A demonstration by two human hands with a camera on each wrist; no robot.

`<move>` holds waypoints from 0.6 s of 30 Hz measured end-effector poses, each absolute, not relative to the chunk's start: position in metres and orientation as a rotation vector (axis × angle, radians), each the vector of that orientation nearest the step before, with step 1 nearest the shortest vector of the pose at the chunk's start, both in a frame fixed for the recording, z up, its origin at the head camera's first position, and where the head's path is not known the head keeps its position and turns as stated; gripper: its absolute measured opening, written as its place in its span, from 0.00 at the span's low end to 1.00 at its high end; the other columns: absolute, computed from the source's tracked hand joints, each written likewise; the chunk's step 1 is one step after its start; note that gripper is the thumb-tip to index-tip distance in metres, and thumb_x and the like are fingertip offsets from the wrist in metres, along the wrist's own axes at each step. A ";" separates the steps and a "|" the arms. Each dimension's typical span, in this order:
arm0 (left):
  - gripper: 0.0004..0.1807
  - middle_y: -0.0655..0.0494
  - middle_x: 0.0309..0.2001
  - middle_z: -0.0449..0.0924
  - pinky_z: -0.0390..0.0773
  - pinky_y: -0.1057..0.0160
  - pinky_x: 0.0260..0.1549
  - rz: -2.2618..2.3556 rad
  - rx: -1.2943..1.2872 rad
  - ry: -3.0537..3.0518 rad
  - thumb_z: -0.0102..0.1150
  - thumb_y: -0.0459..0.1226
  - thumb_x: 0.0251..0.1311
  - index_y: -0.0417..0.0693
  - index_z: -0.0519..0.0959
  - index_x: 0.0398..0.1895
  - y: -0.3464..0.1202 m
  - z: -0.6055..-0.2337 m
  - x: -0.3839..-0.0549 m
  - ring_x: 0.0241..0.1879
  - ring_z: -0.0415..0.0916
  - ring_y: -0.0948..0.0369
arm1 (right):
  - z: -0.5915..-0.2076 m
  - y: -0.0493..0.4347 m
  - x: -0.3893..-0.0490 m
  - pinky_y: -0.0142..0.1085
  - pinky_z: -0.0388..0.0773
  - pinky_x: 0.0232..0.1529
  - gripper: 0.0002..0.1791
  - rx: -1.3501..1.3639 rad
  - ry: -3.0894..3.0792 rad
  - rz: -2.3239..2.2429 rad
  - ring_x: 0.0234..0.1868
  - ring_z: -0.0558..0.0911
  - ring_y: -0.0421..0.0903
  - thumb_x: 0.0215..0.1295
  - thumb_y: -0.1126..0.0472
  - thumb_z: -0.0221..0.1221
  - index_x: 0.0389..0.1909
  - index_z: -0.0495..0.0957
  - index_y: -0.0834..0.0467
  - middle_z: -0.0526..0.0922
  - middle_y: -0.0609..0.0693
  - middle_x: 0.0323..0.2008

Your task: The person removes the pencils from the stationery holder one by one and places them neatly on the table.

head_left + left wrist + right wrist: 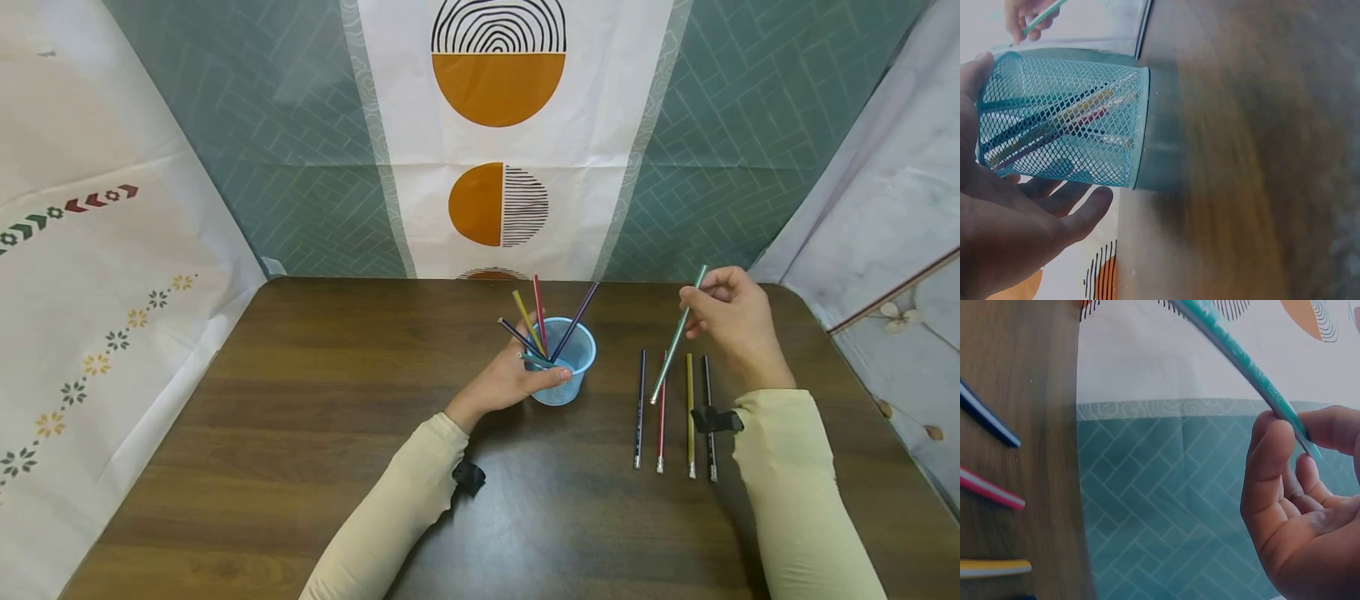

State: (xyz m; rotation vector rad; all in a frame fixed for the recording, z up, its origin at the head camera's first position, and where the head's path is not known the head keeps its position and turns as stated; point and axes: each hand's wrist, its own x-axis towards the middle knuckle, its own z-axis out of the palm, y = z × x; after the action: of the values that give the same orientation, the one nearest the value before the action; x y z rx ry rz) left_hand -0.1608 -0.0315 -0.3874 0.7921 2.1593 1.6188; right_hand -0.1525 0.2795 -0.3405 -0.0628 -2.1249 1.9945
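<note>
My left hand (504, 379) holds a light blue mesh pencil cup (1063, 119), its thumb and fingers curled round the side. Several pencils lean inside the cup, among them a red pencil (539, 308), a yellow pencil (527, 317) and a purple pencil (576, 321). To the right of the cup, my right hand (735, 321) pinches a green pencil (678, 342) between thumb and fingers near its upper end. That pencil slants in the air, eraser end down, as the right wrist view also shows with the green pencil (1241, 359) close up.
Below the right hand several pencils lie side by side on the brown wooden table (337, 400): a dark blue pencil (640, 408), a red pencil (662, 425), a yellow pencil (691, 417) and a black pencil (709, 450). A patterned cloth (498, 142) hangs behind the table.
</note>
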 end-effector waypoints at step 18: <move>0.52 0.46 0.62 0.66 0.66 0.47 0.59 1.624 0.793 2.200 0.67 0.52 0.55 0.59 0.43 0.76 -0.029 -0.416 -0.173 0.60 0.67 0.52 | -0.354 0.316 -0.139 0.36 0.76 0.18 0.24 -0.068 -2.513 1.459 0.18 0.76 0.43 0.66 0.56 0.62 0.62 0.68 0.48 0.81 0.45 0.23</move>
State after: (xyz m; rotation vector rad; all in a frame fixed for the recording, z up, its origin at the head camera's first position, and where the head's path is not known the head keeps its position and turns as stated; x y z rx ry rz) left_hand -0.1727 -0.0291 -0.4155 0.7927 2.1997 1.6241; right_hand -0.1386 0.3162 -0.3539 -0.0679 -2.5135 1.4591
